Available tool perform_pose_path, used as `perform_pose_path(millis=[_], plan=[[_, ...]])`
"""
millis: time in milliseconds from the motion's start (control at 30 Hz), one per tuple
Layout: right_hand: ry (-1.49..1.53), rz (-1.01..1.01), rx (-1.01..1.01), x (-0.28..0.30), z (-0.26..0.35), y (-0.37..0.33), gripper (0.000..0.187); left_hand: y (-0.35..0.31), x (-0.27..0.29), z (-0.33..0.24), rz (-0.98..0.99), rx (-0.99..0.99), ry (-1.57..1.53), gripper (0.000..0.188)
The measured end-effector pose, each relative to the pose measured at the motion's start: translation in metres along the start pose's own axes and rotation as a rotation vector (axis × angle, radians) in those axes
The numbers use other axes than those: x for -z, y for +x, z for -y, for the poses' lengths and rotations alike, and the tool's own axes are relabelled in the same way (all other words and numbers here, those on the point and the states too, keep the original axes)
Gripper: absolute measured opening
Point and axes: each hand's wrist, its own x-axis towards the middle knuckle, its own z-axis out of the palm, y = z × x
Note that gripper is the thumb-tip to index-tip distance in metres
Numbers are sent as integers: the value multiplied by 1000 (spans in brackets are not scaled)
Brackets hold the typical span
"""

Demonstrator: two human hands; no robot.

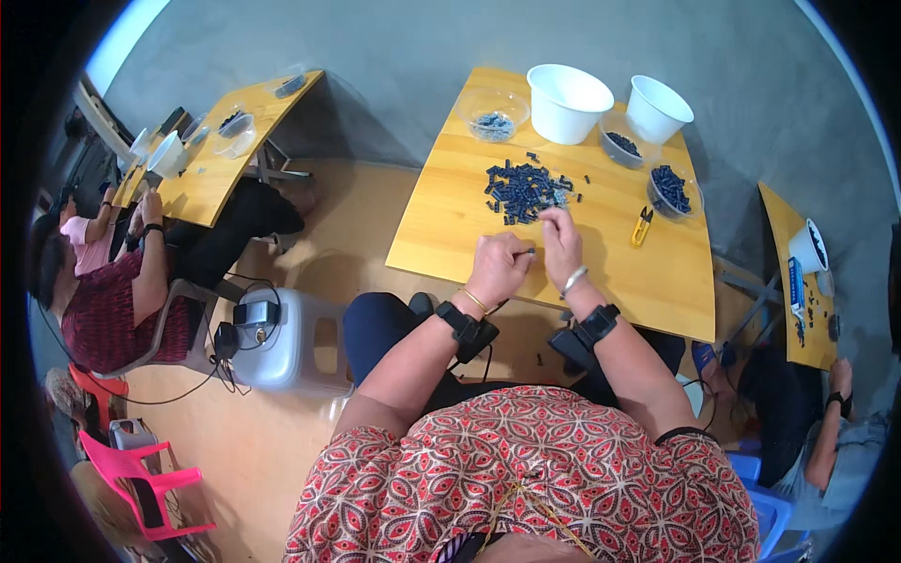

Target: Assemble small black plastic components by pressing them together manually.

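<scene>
My left hand (500,270) is closed at the near edge of the wooden table (432,230), a small dark piece (532,251) showing at its fingertips. Just right of it, my right hand (563,246) has its fingers drawn together by the pile; what they hold, if anything, is too small to make out. Beyond both hands lies a heap of small black plastic parts (522,193). Little pale, shiny bits (561,197) are scattered at the heap's right side, close to my right fingers.
Along the table's back stand two white tubs (566,108) and clear bowls, one with pale bits (493,126), others with dark parts (671,190). A yellow cutter (642,227) lies at right. People work at side tables (211,174). A plastic box (296,342) stands left.
</scene>
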Motion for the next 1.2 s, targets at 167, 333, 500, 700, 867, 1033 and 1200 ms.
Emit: perform_pose_path(millis=[167, 333, 500, 700, 867, 1033, 1200], plan=[[88, 140, 11, 22, 24, -27, 14, 6, -2, 10, 12, 407, -387, 16], [70, 151, -19, 26, 25, -30, 16, 12, -3, -10, 81, 577, -517, 15], [-16, 112, 60, 23, 16, -35, 13, 11, -6, -5, 147, 634, -551, 12], [20, 146, 24, 26, 22, -33, 10, 8, 7, -4, 173, 612, -729, 12], [74, 126, 82, 24, 12, -30, 11, 10, 12, -5, 238, 593, -584, 15], [79, 172, 48, 25, 11, -30, 12, 8, 18, -4, 252, 592, -543, 16], [133, 204, 6, 21, 0, -30, 11, 2, 10, 14, 226, 512, -491, 17]])
